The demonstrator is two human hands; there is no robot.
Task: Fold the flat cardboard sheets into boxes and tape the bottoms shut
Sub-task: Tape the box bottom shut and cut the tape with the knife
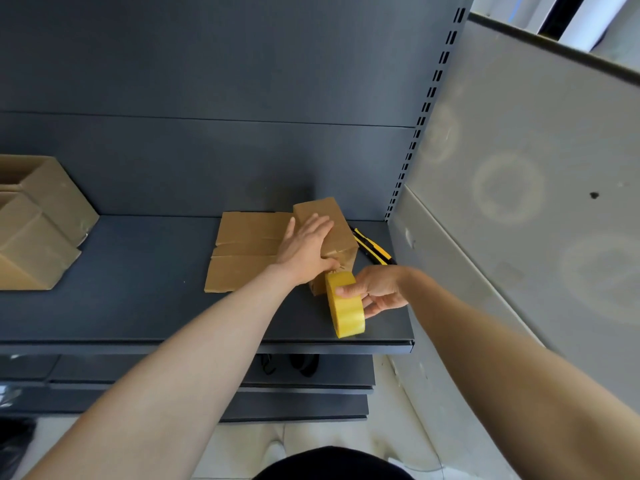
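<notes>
While the flat left hand (306, 249) steadies this box (320, 207), the right hand (382, 289) grips the tape roll (346, 315); nine o'clock sheets (244, 252) lie unfolded.

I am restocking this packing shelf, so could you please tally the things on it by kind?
Boxes: 3 (one under the left hand, two at far left)
Sheet pile: 1 (sheets in it cannot be counted)
Tape roll: 1, held by the right hand
Cutter: 1
Total: 6
</notes>
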